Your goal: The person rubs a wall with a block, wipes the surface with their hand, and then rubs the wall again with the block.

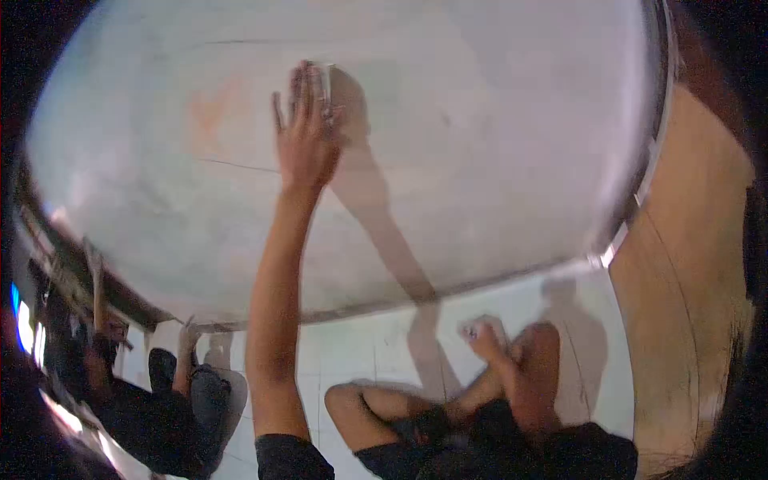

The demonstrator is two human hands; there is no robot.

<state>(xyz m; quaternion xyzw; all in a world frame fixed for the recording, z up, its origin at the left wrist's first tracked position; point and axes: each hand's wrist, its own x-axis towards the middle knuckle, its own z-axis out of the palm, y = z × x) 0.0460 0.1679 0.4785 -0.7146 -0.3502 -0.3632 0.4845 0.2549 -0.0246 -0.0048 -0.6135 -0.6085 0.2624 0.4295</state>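
My left hand (308, 136) reaches up and lies against a large whiteboard (496, 160), its fingers stretched upward. A small pale thing shows by the fingertips, pressed between them and the board; blur hides its kind. Low on the right, my right hand (486, 342) is closed in front of my bent knee. Something small and pale with dark spots shows in it, too blurred to name. Orange smudges (212, 112) and thin dark lines mark the board to the left of my left hand.
My crossed legs (368, 408) are close to the white tiled wall (344, 360) below the board. A brown panel (688, 240) stands at the right. Another person (152, 408) in dark clothes sits at the left, one arm raised toward the board's lower edge.
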